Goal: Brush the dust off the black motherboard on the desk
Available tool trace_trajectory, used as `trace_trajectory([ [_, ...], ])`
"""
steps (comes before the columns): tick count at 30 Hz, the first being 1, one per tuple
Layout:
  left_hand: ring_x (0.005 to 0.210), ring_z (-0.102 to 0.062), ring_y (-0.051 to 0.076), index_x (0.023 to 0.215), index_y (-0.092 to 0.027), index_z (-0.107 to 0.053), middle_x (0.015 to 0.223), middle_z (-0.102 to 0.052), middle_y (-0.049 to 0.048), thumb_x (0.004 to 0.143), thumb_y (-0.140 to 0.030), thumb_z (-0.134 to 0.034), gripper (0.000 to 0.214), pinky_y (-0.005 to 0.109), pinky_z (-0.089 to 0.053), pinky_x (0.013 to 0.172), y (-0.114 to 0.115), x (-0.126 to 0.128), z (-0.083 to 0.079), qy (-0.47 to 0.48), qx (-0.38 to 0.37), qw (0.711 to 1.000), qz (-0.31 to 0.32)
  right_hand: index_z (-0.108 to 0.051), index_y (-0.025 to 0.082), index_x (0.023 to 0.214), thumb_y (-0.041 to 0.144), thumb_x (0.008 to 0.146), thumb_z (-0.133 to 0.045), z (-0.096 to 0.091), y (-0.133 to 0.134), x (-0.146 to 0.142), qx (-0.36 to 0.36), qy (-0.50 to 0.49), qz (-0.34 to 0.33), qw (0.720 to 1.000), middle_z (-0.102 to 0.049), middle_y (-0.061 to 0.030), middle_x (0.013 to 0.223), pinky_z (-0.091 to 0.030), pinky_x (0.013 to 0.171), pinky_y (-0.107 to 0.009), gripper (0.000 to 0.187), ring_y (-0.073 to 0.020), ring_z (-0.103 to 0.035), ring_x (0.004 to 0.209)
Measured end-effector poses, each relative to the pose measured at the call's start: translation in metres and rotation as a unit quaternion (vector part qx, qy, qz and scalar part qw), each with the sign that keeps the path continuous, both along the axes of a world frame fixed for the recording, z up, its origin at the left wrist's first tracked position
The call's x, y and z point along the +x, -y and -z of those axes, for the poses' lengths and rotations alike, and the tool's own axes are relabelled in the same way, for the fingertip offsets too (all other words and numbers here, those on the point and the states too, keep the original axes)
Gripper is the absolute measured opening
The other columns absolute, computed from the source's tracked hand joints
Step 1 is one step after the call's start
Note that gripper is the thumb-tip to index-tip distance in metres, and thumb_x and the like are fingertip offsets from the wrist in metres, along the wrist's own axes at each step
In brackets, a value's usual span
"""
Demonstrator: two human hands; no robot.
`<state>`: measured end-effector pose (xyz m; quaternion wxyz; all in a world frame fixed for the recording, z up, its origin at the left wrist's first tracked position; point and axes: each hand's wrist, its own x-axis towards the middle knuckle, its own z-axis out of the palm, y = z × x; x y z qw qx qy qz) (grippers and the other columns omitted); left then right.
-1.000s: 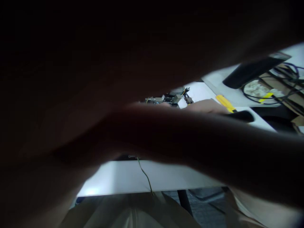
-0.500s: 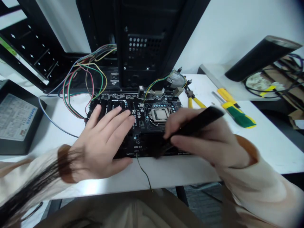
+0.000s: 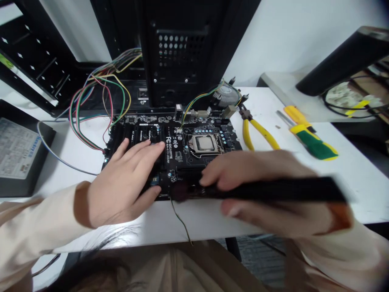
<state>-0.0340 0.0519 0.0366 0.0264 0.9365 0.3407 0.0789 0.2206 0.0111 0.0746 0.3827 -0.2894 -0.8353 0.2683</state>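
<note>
A black motherboard (image 3: pixel 171 164) lies flat on the white table, its processor (image 3: pixel 205 143) showing in the socket. My left hand (image 3: pixel 121 186) rests palm down with spread fingers over the board's left part. In my right hand (image 3: pixel 252 170) is a black brush (image 3: pixel 285 190), held between thumb and fingers. Its handle lies almost level, and its dark, motion-blurred tip is over the board's front edge, near the USB 3.0 area. A thin cable (image 3: pixel 182 223) runs from that edge toward me. Coloured wires (image 3: pixel 112 87) join the board's left side.
A black computer case (image 3: pixel 176 73) stands behind the board. At the left sits a power supply (image 3: pixel 18 150). A cooler fan (image 3: pixel 226 94), yellow-handled pliers (image 3: pixel 263 134) and a green-and-yellow screwdriver (image 3: pixel 314 142) lie to the right, with a black cylinder (image 3: pixel 340 65) farther back.
The brush has swung from a slant to nearly level, and its tip has moved left along the board's front edge. My left hand stays on the board. The view has shifted slightly.
</note>
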Motion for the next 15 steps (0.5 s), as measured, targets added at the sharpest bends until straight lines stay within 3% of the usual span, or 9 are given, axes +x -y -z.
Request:
trace_trajectory([
  [2,0.138,-0.037,0.029,0.143,-0.011,-0.022,0.142,-0.047,0.0151,0.089,-0.028,-0.035,0.058,0.057,-0.023,0.116,0.001,0.0,0.0,0.01,-0.005,1.0,-0.009,-0.055,0.018,0.09,0.015,0.085,-0.062,0.002,0.001,-0.002,0.003,0.05,-0.06,0.997,-0.068,-0.0048,0.085,-0.056,0.072,-0.022,0.009,-0.0137,-0.067,0.082],
  [4,0.138,-0.037,0.029,0.143,-0.013,-0.023,0.142,-0.047,0.0135,0.089,-0.025,-0.034,0.057,0.057,-0.023,0.116,0.001,0.001,-0.001,0.013,-0.008,1.0,-0.012,-0.054,0.018,0.086,0.012,0.084,-0.058,0.002,0.001,0.0,0.006,0.077,-0.078,0.994,-0.066,-0.0039,0.08,-0.056,0.068,-0.022,0.007,-0.0132,-0.065,0.076],
  [9,0.137,-0.039,0.03,0.142,-0.014,-0.025,0.141,-0.048,0.0135,0.088,-0.021,-0.034,0.055,0.059,-0.026,0.114,-0.003,0.0,0.002,0.014,-0.009,1.0,0.002,-0.055,0.021,0.085,0.013,0.083,-0.059,-0.004,0.004,0.005,-0.004,0.036,0.027,0.999,-0.065,-0.0009,0.073,-0.057,0.069,-0.025,0.01,-0.0143,-0.066,0.071],
  [13,0.136,-0.04,0.029,0.142,-0.012,-0.025,0.14,-0.049,0.015,0.09,-0.022,-0.032,0.053,0.059,-0.028,0.114,-0.003,-0.001,0.004,0.033,0.0,0.999,0.013,-0.055,0.019,0.093,0.015,0.086,-0.059,-0.001,0.007,-0.009,0.029,0.064,-0.055,0.996,-0.068,-0.0053,0.085,-0.057,0.075,-0.025,0.009,-0.015,-0.067,0.083],
  [15,0.136,-0.04,0.03,0.142,-0.011,-0.025,0.14,-0.049,0.0158,0.091,-0.022,-0.031,0.053,0.059,-0.028,0.114,-0.003,-0.002,0.004,0.034,-0.002,0.999,0.014,-0.054,0.019,0.09,0.011,0.085,-0.056,0.001,0.009,-0.012,0.04,0.086,-0.065,0.993,-0.067,-0.0055,0.081,-0.056,0.07,-0.025,0.009,-0.0149,-0.066,0.078],
])
